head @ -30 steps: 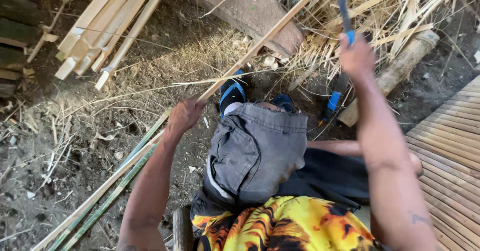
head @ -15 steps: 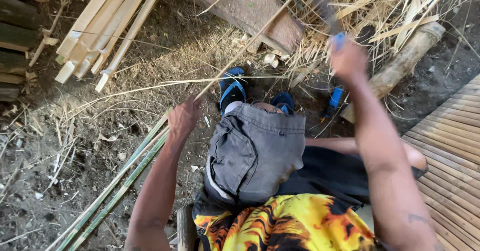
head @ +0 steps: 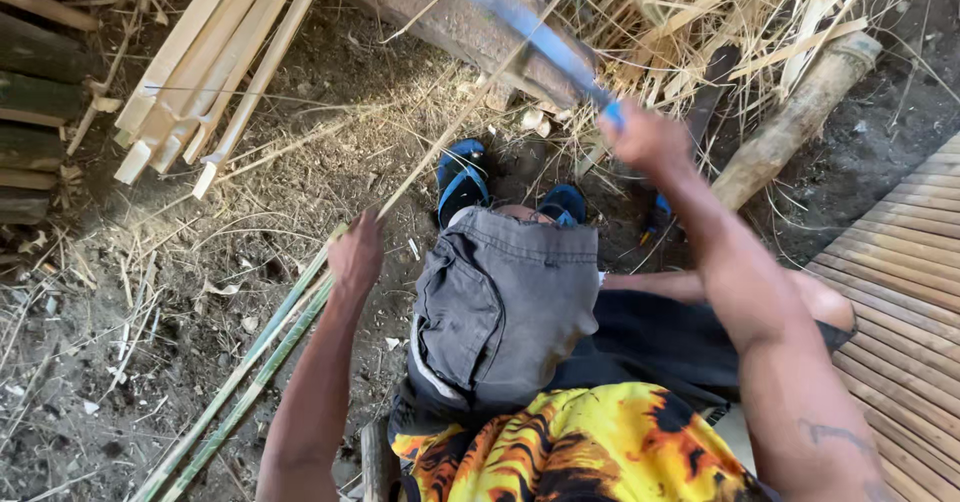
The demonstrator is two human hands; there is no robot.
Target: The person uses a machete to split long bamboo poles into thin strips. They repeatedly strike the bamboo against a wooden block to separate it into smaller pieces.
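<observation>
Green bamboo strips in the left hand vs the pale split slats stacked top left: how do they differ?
The long green bamboo strips are thin, green-skinned, and run diagonally through the left hand. The pale cut bamboo slats are wider, flat, cream-coloured, and lie untouched in a stack. Both are split bamboo lengths lying on dirt.

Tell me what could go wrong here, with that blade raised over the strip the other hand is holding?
1. The right hand holds a long blue-handled blade raised and blurred; the left hand has its grip on the thin bamboo strip, so a stroke landing low could cut it.
2. The blue-sandalled foot sits beside the strip, so a glancing blade might reach it.
</observation>
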